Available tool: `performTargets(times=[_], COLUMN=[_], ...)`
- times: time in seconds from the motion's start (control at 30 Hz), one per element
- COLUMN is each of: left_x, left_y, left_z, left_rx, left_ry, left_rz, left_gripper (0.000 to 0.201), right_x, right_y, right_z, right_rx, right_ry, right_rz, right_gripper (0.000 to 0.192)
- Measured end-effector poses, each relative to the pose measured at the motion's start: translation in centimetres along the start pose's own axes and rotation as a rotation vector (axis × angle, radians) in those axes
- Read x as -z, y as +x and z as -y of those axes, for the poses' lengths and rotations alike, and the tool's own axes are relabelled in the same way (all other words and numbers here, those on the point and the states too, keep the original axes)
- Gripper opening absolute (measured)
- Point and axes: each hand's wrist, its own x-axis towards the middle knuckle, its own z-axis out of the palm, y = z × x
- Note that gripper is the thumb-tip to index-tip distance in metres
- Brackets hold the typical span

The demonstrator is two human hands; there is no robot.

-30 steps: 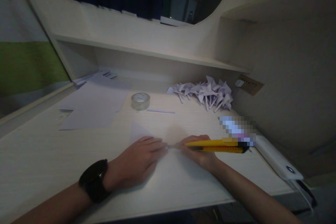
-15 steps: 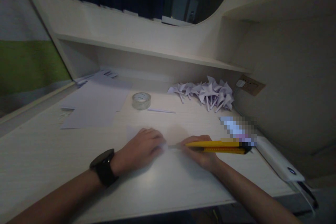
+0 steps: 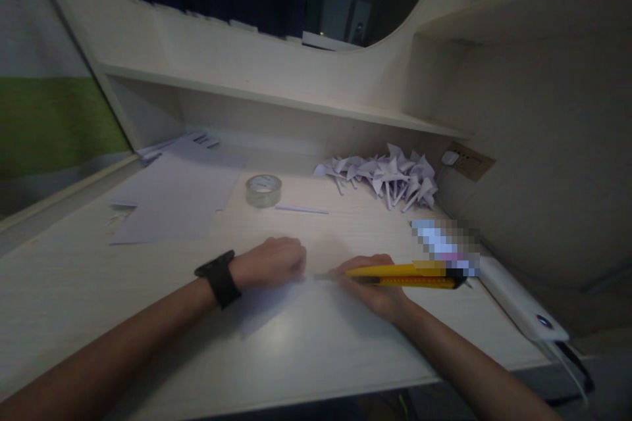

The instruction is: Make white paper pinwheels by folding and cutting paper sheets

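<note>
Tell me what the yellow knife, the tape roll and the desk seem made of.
Utility knife: likely plastic, smooth yellow casing with dark trim. Tape roll: clear glossy film, desk showing through. Desk: pale wood-grain laminate, matte; fine streaks suggest printed veneer rather than solid wood.

Your single head view looks forward and down from above the desk, close over both forearms. It faces the shelf at the back wall. No second view shares the scene.

tape roll: 1 | utility knife: 1 | paper strip: 1 | hands: 2 | wristwatch: 1
</note>
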Motion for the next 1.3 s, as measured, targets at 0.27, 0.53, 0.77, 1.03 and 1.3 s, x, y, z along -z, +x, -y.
performTargets(times=[0.27, 0.53, 0.77, 1.03, 1.3], left_x=[1.9, 2.0, 2.2, 1.4, -1.0], left_y=[1.5, 2.3, 1.7, -0.8, -5.3], left_z=[-1.4, -1.9, -2.5, -2.8, -5.0], left_rx=[0.025, -0.015, 0.003, -0.142, -0.155], left_ry=[0.013, -0.001, 0.124, 0.151, 0.069], left_rz=[0.095, 0.153, 0.104, -0.121, -0.217], left_gripper=[0.011, 0.017, 0.016, 0.022, 0.029], right_x=[0.2, 0.2, 0.2, 0.3, 0.1], right_y=[0.3, 0.2, 0.1, 0.1, 0.0], right_z=[0.2, 0.1, 0.1, 0.1, 0.1], right_rx=[0.021, 0.02, 0.028, 0.04, 0.042], right_ry=[-0.016, -0.025, 0.0, -0.015, -0.01], right_rz=[-0.013, 0.016, 0.003, 0.01, -0.001], right_gripper=[0.011, 0.022, 0.017, 0.008, 0.012])
